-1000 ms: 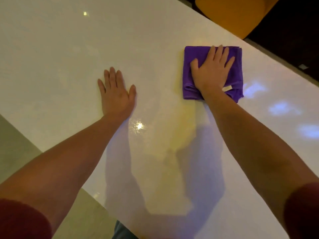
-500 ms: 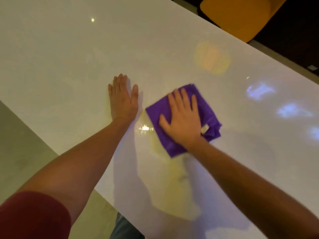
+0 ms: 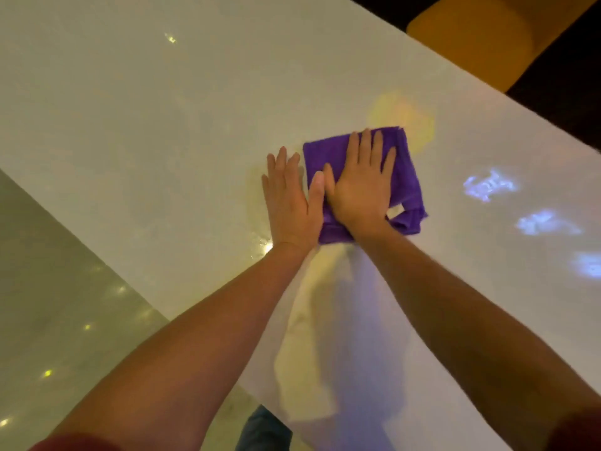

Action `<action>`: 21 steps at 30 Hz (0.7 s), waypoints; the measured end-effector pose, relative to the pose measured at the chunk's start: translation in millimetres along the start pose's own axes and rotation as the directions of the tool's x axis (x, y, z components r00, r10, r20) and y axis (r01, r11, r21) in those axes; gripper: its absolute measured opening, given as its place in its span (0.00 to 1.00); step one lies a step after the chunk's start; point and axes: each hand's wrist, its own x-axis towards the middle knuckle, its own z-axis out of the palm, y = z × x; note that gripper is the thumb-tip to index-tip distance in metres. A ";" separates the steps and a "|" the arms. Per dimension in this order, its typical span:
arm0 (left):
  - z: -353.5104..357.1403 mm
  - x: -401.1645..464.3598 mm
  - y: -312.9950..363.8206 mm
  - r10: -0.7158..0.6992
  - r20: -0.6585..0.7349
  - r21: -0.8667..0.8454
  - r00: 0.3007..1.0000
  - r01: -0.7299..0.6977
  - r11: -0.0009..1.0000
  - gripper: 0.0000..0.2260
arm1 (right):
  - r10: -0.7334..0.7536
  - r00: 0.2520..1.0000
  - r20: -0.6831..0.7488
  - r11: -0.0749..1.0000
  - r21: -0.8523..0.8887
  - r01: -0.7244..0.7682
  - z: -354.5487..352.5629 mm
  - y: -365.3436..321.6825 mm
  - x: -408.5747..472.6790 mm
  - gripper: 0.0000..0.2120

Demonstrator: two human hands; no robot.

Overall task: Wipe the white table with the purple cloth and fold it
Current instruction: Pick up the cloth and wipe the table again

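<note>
The purple cloth [image 3: 408,177], folded into a square with a white tag at its near right corner, lies flat on the glossy white table [image 3: 146,131]. My right hand [image 3: 359,190] presses on it palm down with fingers spread. My left hand [image 3: 291,200] lies flat on the table right beside it, its thumb resting on the cloth's left edge and touching my right thumb. Most of the cloth's middle is hidden under my right hand.
An orange chair [image 3: 487,37] stands beyond the table's far edge at the top right. The table's near edge runs diagonally from the left down to the bottom middle, with pale floor [image 3: 48,304] below it. Blue light reflections [image 3: 491,188] show on the table's right side.
My right hand slid the cloth from the far right toward my left hand, then turned it square. My left hand now touches the cloth's left edge.
</note>
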 end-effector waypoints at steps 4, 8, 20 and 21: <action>-75.6 90.6 -73.8 0.080 0.009 0.373 0.997 -0.077 0.925 0.27 | -0.085 0.996 0.008 0.996 0.005 0.085 22.9 -11.9 -114.4 0.38; -153.7 166.8 -169.9 0.020 0.038 0.646 0.999 -0.040 0.763 0.30 | -0.042 0.998 0.042 0.999 0.007 0.042 22.7 -10.0 -115.5 0.38; -167.1 178.4 -214.7 0.084 0.155 0.604 0.984 -0.161 0.780 0.35 | 0.218 0.976 -0.025 0.976 -0.002 -0.218 -2.1 -111.4 216.8 0.41; -166.5 179.2 -214.4 0.089 0.152 0.597 0.984 -0.163 0.786 0.35 | 0.203 0.979 -0.010 0.979 -0.007 -0.203 -4.0 -129.7 238.2 0.41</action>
